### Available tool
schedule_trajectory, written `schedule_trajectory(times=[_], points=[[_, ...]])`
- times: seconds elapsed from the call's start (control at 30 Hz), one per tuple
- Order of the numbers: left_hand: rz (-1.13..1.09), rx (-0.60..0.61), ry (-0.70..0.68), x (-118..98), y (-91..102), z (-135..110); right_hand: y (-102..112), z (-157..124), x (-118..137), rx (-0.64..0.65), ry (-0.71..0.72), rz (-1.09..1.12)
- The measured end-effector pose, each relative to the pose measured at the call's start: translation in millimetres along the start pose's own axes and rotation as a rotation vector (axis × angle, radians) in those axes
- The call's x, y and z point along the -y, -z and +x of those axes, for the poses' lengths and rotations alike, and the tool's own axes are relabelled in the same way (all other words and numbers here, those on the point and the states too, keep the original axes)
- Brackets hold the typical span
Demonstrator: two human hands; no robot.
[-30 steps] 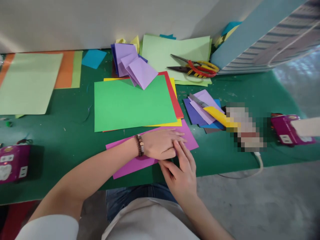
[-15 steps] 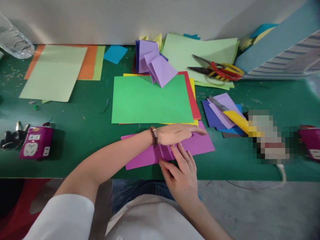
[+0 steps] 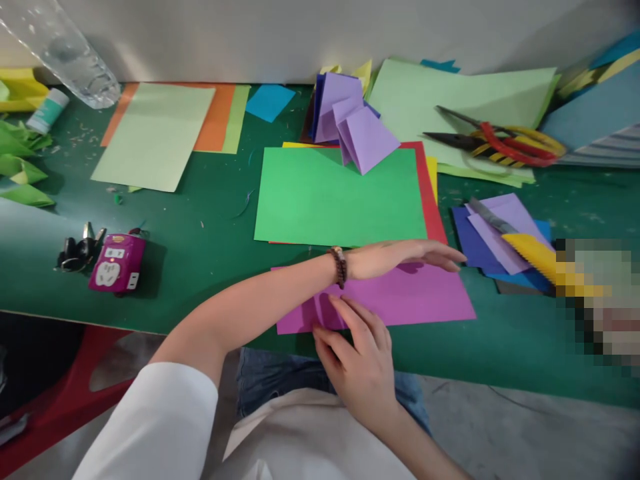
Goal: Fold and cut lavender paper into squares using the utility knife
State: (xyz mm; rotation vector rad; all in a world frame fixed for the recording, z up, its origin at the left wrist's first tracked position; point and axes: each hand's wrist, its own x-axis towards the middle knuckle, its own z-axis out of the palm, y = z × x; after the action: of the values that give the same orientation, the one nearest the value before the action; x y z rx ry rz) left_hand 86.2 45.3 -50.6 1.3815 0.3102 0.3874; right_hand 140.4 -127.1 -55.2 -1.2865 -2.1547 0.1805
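A magenta paper sheet [image 3: 400, 300] lies flat at the near side of the green mat [image 3: 210, 267], with a soft crease or raised fold near its lower left. My left hand [image 3: 403, 257] stretches across the sheet's far edge, fingers straight and holding nothing, a beaded bracelet [image 3: 340, 267] on its wrist. My right hand [image 3: 353, 360] is at the near edge, its fingers pinching the paper close to the fold. Part of the sheet is hidden under my left forearm.
A green sheet [image 3: 340, 197] lies on red and yellow sheets, with folded lilac paper [image 3: 363, 123] on its far edge. Red-handled scissors [image 3: 500, 147] rest at back right. A yellow-handled tool [image 3: 530, 253] lies on purple papers. A magenta power socket [image 3: 117, 263] sits left.
My left hand has slid right and away from my right hand, toward the sheet's far edge. The whole scene has shifted right and the sheet now lies flatter.
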Motion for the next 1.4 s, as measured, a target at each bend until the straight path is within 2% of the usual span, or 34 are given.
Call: schedule_trajectory(times=[0.43, 0.57, 0.67, 0.77, 0.8, 0.9, 0.93, 0.97, 1.03, 1.1, 1.17, 1.2, 1.27, 1.33, 1.4], points=[[-0.077, -0.021, 0.052, 2, 0.3, 1, -15, 8, 24, 0.123, 0.067, 0.096], [-0.052, -0.012, 0.008, 7, 1.8, 3, -23, 15, 36, 0.138, 0.117, 0.138], [-0.032, -0.03, -0.027, 8, 0.7, -1, -17, 19, 39, 0.137, 0.18, 0.193], [-0.012, -0.109, -0.171, -2, -0.1, -6, 8, 20, 10, 0.1, 0.32, 0.258], [-0.013, -0.115, -0.218, -9, 0.4, -7, 21, 18, -8, 0.078, 0.305, 0.206], [0.031, -0.228, -0.387, -40, 2.1, -17, 61, 8, -78, 0.002, 0.138, -0.066], [0.134, -0.279, -0.362, -52, 1.4, -24, 73, 3, -102, 0.003, 0.082, -0.123], [0.293, -0.362, -0.28, -63, -0.6, -33, 82, -1, -124, 0.028, 0.011, -0.171], [0.708, -0.494, 0.018, -77, -10.1, -57, 92, -8, -158, 0.047, -0.115, -0.218], [1.028, -0.491, 0.297, -78, -27.1, -83, 92, -11, -176, 0.064, -0.229, -0.212], [1.216, -0.465, 0.459, -67, -47.7, -106, 87, -12, -180, 0.076, -0.31, -0.173], [1.279, -0.458, 0.489, -59, -57.6, -115, 85, -11, -178, 0.082, -0.337, -0.143], [1.326, -0.383, 0.464, -43, -72.9, -129, 84, -10, -173, 0.086, -0.365, -0.076], [1.367, -0.367, 0.452, -34, -80.9, -138, 88, -11, -168, 0.093, -0.367, -0.012], [1.415, -0.356, 0.426, -35, -82.4, -141, 95, -12, -165, 0.115, -0.351, 0.041]])
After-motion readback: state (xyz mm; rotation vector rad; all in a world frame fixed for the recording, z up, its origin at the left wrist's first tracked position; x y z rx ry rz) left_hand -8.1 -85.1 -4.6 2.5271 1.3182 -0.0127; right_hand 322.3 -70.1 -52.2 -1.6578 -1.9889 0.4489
